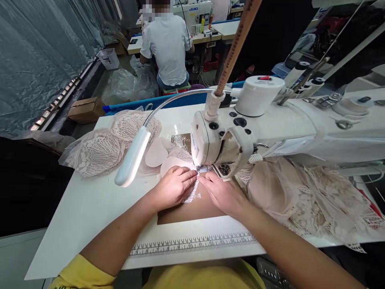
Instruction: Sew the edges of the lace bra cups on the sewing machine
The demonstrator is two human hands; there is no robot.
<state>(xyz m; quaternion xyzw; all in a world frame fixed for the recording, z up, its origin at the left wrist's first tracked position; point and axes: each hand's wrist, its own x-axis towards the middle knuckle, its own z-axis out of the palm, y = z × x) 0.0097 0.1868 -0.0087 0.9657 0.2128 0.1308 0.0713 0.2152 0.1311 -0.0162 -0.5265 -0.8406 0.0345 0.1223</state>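
Note:
Under the head of a white sewing machine (207,136) lies a white lace piece (190,196), its far part hidden by my fingers. My left hand (174,188) is closed, fingers pressed together on the lace just left of the needle area. Close on the other side, my right hand (224,194) is closed with its fingertips at the lace's right edge beside the presser foot (199,169). Pale beige cup pieces (157,152) spread out behind my left hand. A brown plate (177,214) is set in the table beneath both hands.
Lace-covered cups (102,152) are piled at the left, near a bendable lamp (132,160). More beige cups and lace (288,188) lie at the right under the machine arm. A printed ruler (192,245) runs along the table's front. Ahead sits a person in a white shirt (167,48).

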